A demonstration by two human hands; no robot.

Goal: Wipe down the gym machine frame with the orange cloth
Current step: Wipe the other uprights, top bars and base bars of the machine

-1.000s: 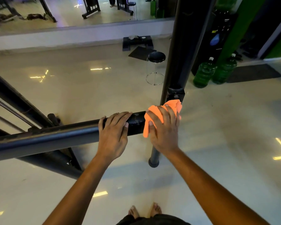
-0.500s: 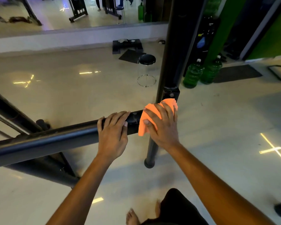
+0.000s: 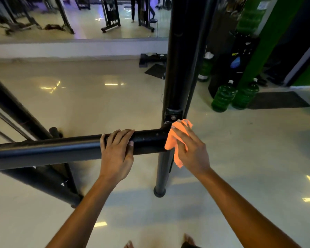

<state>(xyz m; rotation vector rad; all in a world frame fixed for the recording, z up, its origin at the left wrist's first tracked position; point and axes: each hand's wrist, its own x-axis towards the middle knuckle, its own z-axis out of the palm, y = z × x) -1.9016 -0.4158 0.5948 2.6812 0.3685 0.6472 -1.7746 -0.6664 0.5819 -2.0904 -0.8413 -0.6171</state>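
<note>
Gym machine frame (image 3: 61, 151): black tubes, crossbar meeting upright post (image 3: 179, 68). Left hand (image 3: 116, 151) draped over crossbar, fingers curled round it, likely for bracing. Right hand (image 3: 191, 149) pressing orange cloth (image 3: 172, 140) against the joint, fingers spread for contact.

Orange cloth (image 3: 175, 140): largely covered by the right hand (image 3: 191, 151). Left hand (image 3: 117, 154): fingertips curl out of sight behind the horizontal bar (image 3: 61, 149). Upright post (image 3: 177, 68) runs off the top edge. Feet (image 3: 188, 241) cut by the bottom edge.
</note>
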